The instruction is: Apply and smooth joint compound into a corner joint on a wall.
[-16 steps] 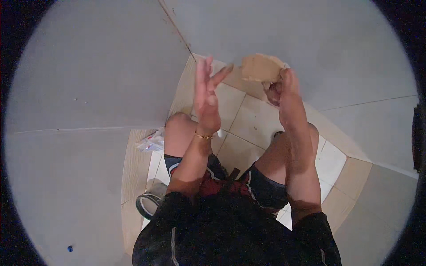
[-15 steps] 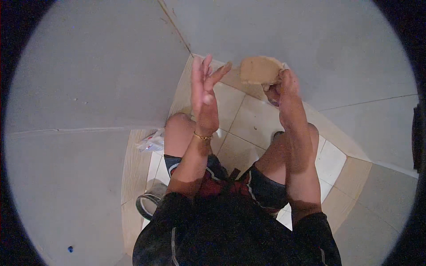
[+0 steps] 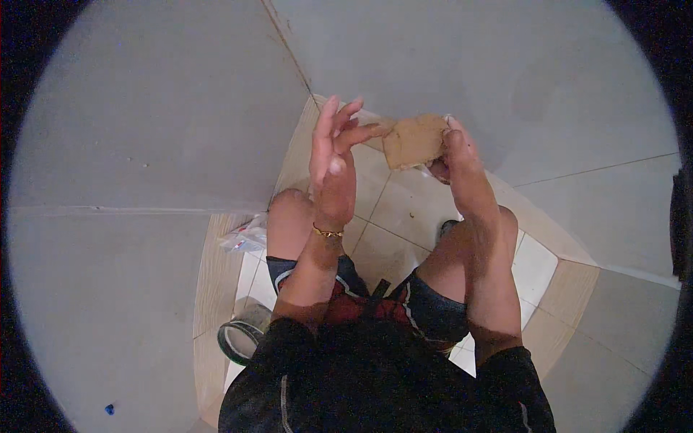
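My right hand (image 3: 462, 148) grips a flat, roughly square tan piece (image 3: 415, 142) by its right edge. Its surface looks uneven, as if smeared with paste; whether it is a sponge or a coated spreader I cannot tell. My left hand (image 3: 336, 148), with a gold bracelet (image 3: 328, 232) at the wrist, is raised with its fingers apart. One of its fingertips reaches the left edge of the tan piece, seemingly touching it. Both hands are above the tiled floor (image 3: 393, 195), in front of the wall corner.
Grey walls (image 3: 159, 94) meet in a corner ahead, with wood-look skirting tiles (image 3: 216, 281) along their foot. By my left side stands a bucket-like container (image 3: 242, 340). A crumpled plastic bag (image 3: 247, 236) lies beside my left knee (image 3: 290, 209). My right knee (image 3: 509, 224) is near the right wall.
The tan piece has come down and tilted, moving slightly left with my right hand. My left hand's pointing finger now meets its edge, where a gap was before.
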Demonstrator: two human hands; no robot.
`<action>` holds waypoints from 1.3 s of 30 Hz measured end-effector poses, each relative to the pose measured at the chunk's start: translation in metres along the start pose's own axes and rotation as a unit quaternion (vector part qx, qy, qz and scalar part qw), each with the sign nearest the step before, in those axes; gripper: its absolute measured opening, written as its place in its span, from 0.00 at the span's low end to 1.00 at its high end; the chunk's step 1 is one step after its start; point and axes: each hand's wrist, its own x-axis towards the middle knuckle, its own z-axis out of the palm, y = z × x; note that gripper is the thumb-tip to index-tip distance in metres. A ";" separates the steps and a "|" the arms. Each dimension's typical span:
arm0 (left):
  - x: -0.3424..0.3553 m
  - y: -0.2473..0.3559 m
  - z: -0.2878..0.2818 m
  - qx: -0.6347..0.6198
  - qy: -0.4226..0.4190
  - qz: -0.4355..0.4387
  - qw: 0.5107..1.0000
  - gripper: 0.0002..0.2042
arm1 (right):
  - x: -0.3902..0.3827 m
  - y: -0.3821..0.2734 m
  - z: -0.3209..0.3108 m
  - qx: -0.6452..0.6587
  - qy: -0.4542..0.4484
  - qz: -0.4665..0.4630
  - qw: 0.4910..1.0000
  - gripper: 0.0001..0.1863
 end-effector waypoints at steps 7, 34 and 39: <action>-0.001 -0.001 0.008 0.064 0.013 0.007 0.998 0.40 | 0.003 0.002 -0.002 0.022 0.021 0.026 0.999 0.21; 0.001 0.016 0.007 0.439 -0.071 0.055 0.894 0.29 | 0.005 0.006 -0.002 -0.350 0.006 -0.259 0.900 0.18; 0.001 0.005 0.008 0.414 -0.048 0.069 0.907 0.31 | 0.005 0.014 -0.002 -0.360 0.048 -0.271 0.891 0.14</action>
